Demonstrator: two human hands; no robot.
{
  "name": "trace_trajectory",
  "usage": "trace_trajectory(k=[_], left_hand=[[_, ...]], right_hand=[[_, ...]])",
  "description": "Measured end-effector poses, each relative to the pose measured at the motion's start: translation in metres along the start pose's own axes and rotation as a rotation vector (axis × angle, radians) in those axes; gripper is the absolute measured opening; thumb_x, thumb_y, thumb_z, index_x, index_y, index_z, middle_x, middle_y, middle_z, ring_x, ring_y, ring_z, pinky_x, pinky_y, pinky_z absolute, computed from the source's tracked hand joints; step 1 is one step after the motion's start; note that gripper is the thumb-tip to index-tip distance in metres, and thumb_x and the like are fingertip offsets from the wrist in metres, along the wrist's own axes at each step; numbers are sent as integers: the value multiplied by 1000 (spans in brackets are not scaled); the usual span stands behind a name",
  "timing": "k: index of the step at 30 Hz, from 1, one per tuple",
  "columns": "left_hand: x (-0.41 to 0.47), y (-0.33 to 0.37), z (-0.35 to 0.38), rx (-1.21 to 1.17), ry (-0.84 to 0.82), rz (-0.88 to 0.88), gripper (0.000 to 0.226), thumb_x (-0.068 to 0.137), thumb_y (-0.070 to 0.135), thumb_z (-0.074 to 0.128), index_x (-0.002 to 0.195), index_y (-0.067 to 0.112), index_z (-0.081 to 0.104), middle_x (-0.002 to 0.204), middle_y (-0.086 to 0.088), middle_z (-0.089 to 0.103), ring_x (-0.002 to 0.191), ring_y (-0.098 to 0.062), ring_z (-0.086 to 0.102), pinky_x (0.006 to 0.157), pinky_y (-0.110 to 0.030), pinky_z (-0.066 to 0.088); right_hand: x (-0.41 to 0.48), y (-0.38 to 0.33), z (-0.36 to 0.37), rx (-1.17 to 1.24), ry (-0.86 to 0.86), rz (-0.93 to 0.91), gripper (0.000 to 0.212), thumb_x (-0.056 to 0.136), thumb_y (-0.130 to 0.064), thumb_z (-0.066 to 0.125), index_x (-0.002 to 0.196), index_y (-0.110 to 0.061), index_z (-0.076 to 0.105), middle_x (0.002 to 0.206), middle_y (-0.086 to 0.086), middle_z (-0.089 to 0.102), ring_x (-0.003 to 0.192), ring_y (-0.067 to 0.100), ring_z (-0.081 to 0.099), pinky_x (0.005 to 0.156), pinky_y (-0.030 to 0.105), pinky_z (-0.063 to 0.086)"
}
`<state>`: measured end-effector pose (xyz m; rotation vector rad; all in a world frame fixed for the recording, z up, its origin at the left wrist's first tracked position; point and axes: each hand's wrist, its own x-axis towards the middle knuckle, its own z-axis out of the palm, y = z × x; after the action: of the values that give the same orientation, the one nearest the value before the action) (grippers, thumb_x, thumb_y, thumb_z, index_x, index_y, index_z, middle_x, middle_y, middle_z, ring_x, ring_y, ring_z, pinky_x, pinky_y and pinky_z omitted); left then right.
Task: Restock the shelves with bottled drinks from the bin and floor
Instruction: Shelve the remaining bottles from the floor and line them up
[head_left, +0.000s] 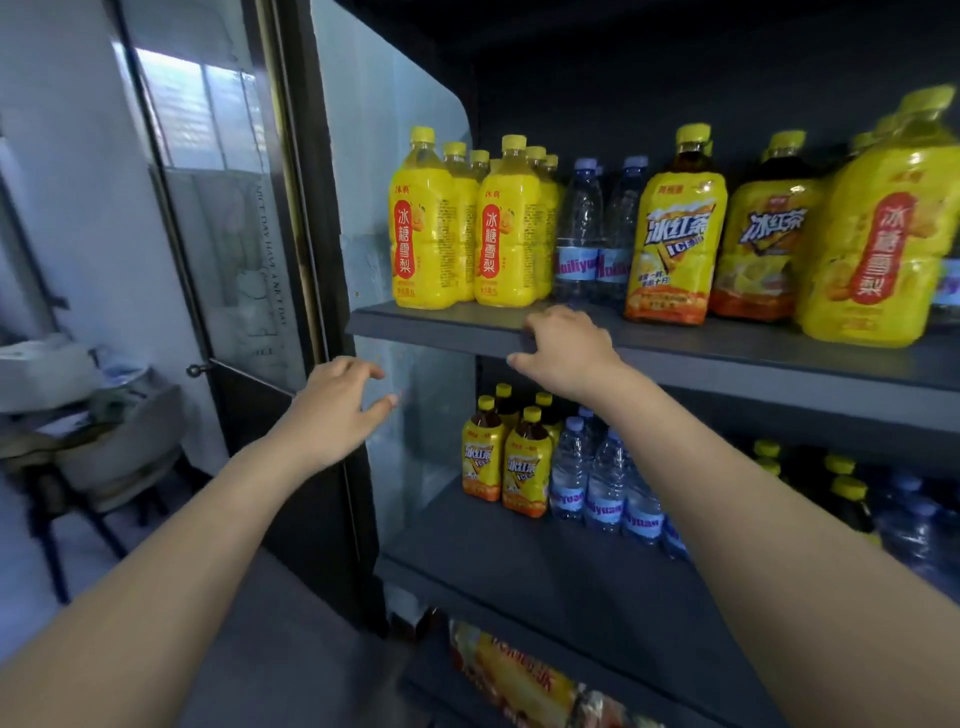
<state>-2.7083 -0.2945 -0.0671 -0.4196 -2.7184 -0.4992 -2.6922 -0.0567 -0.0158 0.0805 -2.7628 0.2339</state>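
Observation:
A dark grey upper shelf (753, 348) carries yellow pear-drink bottles (441, 223), clear water bottles (582, 234) and iced-tea bottles (670, 228). The lower shelf (519, 566) holds smaller iced-tea bottles (524, 467) and water bottles (605, 483). My right hand (566, 348) rests empty on the front edge of the upper shelf, fingers bent over the lip. My left hand (337, 405) hovers in the air left of the shelf unit, fingers spread, holding nothing. More iced-tea packaging (519, 680) shows at the bottom.
A glass door with a dark frame (244, 260) stands open on the left, its knob (195, 370) near my left hand. A chair piled with cloth and papers (104, 431) sits at the far left. A large pear-drink bottle (883, 234) crowds the right.

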Motion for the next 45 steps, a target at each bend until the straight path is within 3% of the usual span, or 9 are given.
trace_trajectory(k=[6,11,16,25,27,30,33,38,45], left_hand=[[-55,6,-10,90,-24,-79,44,94,40,46,130,15,47,135,-7,42,131,-26,32,107,-42,33],[-92,-8,-6,82,-31,-109,43,94,38,46,130,14,48,136,-8,42,131,-27,33,107,-43,33],[-143,-32,20,54,-116,-188,43,94,39,46,130,14,47,135,-7,42,129,-27,34,105,-43,35],[-225,-88,83,45,-233,-296,45,93,40,46,128,11,49,131,-12,46,126,-30,38,104,-44,35],[-233,-95,97,34,-265,-330,53,91,47,40,128,10,49,130,-12,46,125,-31,38,104,-42,35],[-243,-105,124,-1,-268,-370,82,71,62,24,123,7,53,126,-15,50,121,-34,43,102,-42,36],[-251,-116,162,-16,-307,-416,92,62,62,15,123,5,54,127,-16,50,120,-35,44,103,-40,35],[-261,-129,228,-66,-333,-544,66,76,48,32,119,4,57,125,-15,53,118,-35,47,100,-42,40],[-304,-156,338,-98,-407,-702,38,92,30,51,123,10,54,132,-8,49,126,-29,40,103,-36,34]], right_hand=[[-37,-12,12,-29,-19,-129,47,94,-35,50,135,-13,45,144,12,35,137,30,25,114,56,12],[-63,-34,32,27,-113,-144,48,94,-36,49,136,-12,43,146,10,32,136,31,25,113,57,16],[-90,-58,79,38,-240,-152,48,91,-38,51,133,-15,46,138,10,40,129,31,34,103,47,35],[-144,-80,184,51,-516,-162,50,93,-35,52,136,-14,40,139,9,36,130,31,32,101,48,34],[-150,-80,207,58,-560,-176,51,93,-36,52,137,-13,40,141,9,34,130,30,32,101,47,36],[-156,-79,249,86,-622,-204,50,92,-36,54,134,-11,44,140,11,37,130,31,34,103,46,36],[-158,-77,298,119,-672,-244,48,89,-33,57,130,-9,48,136,13,41,128,32,38,103,45,38],[-162,-67,384,170,-816,-229,46,89,-29,55,130,-11,45,135,11,40,125,32,40,101,46,39],[-190,-50,502,112,-996,-231,49,92,-29,53,135,-11,40,143,11,36,132,29,35,105,45,36]])
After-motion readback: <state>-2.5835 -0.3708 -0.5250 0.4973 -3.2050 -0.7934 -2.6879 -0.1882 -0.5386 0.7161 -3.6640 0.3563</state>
